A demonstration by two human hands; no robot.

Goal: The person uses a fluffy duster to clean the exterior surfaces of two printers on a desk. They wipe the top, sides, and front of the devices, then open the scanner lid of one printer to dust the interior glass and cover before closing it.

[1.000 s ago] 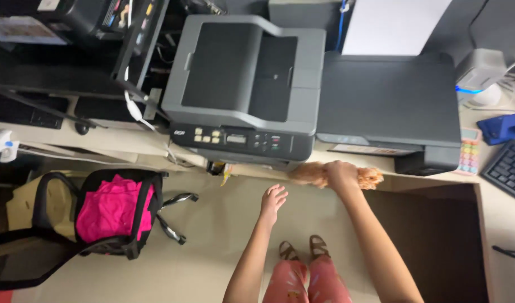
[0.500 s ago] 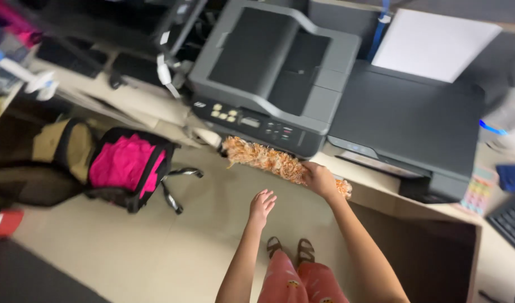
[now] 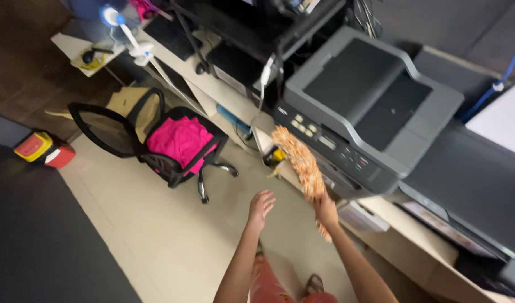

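Right now my right hand (image 3: 326, 210) is closed around the handle end of a fluffy orange-and-white feather duster (image 3: 300, 163), just right of the frame's centre. I hold it low on the grip so the soft head slants up and to the left, reaching the front edge of the large grey multifunction printer (image 3: 369, 112) that fills the upper right; the tip lies against or just beside its control panel, though I cannot tell which. My left hand (image 3: 261, 205) hangs empty at centre frame, fingers loosely spread, out over the beige tiled floor (image 3: 156, 235), probably just for balance. The printer stands on a long pale desk (image 3: 403, 224) running diagonally from upper left to lower right. At centre left a black mesh office chair with a pink cloth on its seat (image 3: 176, 140) stands well apart from me.
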